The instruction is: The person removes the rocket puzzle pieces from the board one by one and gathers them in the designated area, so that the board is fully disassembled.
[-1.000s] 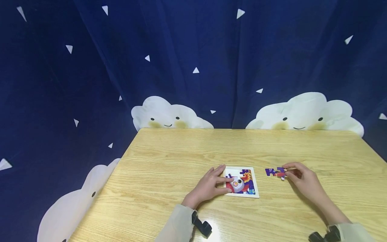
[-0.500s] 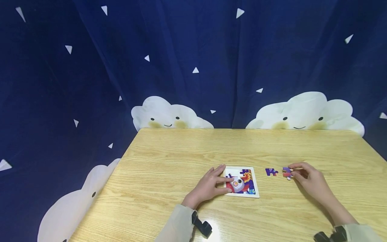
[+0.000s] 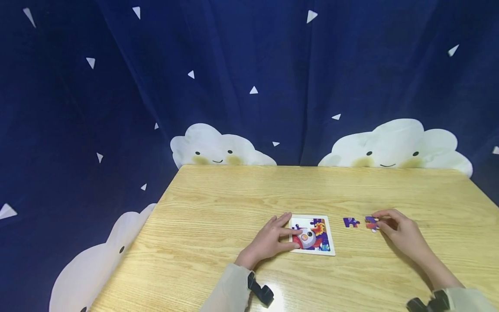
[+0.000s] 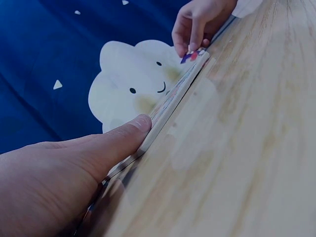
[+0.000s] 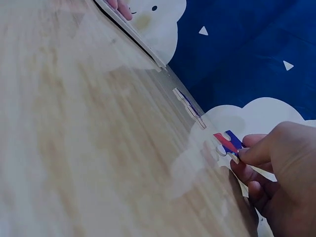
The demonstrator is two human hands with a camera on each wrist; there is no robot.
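My left hand (image 3: 270,237) lies with its fingers spread over the left side of a white-framed jigsaw puzzle (image 3: 332,247). Its thumb (image 4: 140,124) rests along the near rim in the left wrist view. Part of the picture, an orange flame, a grey round face and purple ground, shows beyond the fingers. To the right, my right hand (image 3: 401,232) pinches a purple and red puzzle piece (image 5: 228,142) between thumb and fingertips, tilted up in the right wrist view. A second purple puzzle piece (image 3: 351,222) lies flat on the table between the frame and that hand.
A light wooden table (image 3: 218,203) carries everything. Behind it hangs a dark blue curtain (image 3: 234,52) with white triangles and smiling clouds. Black camera straps (image 3: 260,291) sit on both wrists.
My right hand has shifted right with its puzzle piece, which now stands apart from the second piece it overlapped before. The left hand and the frame stay in place.
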